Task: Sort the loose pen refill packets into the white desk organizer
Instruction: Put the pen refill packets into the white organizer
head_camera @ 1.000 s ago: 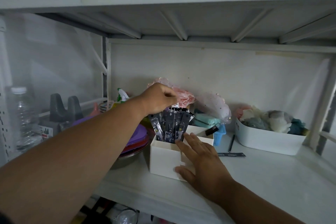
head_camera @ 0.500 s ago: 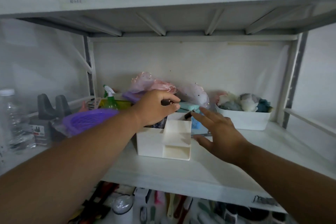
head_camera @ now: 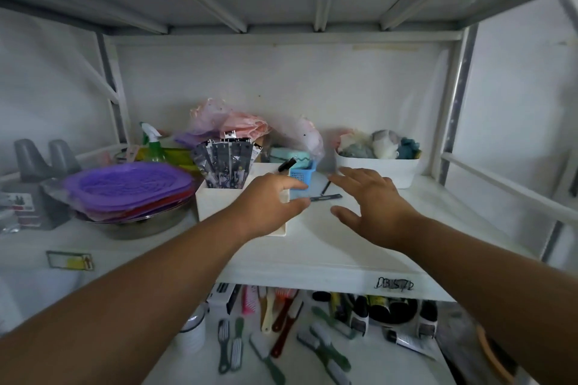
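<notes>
Both hands, left hand [head_camera: 269,206] and right hand [head_camera: 372,206], are hovering open-fingered over the loose refill packet [head_camera: 325,197], light, thin, probably slippery; pinching its end looks best.

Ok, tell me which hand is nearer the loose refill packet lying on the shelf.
Left. The left hand has its fingertips right at the near end of the loose refill packet; contact is unclear. The right hand hovers open just to its right, apart from it.

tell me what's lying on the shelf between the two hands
In the head view, one loose refill packet lies between left hand and right hand.
</notes>
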